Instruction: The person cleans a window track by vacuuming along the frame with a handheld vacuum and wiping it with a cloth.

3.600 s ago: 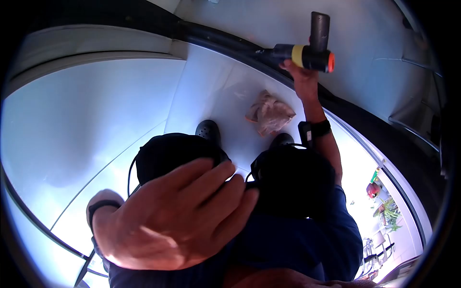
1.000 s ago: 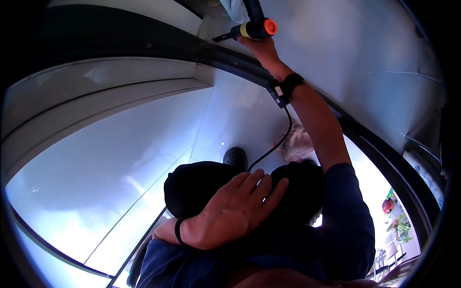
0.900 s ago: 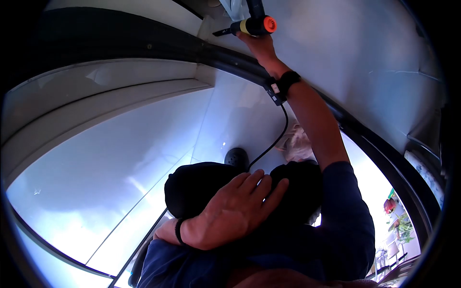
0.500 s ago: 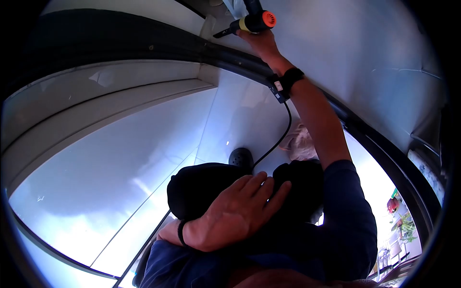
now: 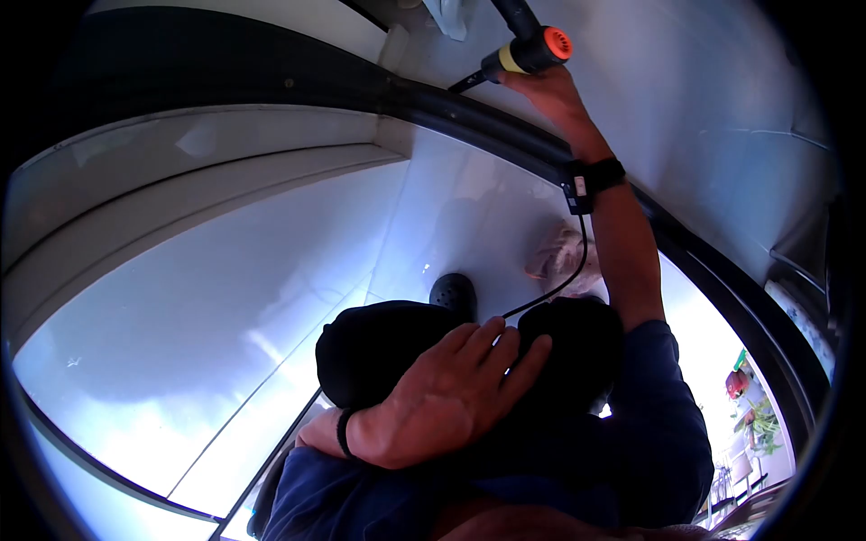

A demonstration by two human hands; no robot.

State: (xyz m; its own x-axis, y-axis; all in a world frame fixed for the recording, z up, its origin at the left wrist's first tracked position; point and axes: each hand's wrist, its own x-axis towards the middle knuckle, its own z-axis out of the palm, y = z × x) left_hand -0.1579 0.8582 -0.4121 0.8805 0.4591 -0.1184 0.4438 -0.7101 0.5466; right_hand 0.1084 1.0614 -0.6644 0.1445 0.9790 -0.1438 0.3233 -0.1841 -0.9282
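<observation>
My right hand reaches far forward, its fingers wrapped around a black handheld air duster with a yellow band and an orange vented cap. The duster's narrow nozzle points left, its tip at the edge of a dark frame rail; I cannot tell whether they touch. On that wrist sits a black strap with a small box, from which a black cable runs down to my lap. My left hand lies palm down across my dark-clad thighs, fingers spread, holding nothing.
A black perforated clog stands on the pale glossy floor. Beside my knee lies a crumpled pinkish plastic bag or cloth. A white ledge runs along the left. Potted plants show at the lower right.
My right hand has moved to the right with the air duster, and the cable has swung along. My left hand stays nearly where it was.
</observation>
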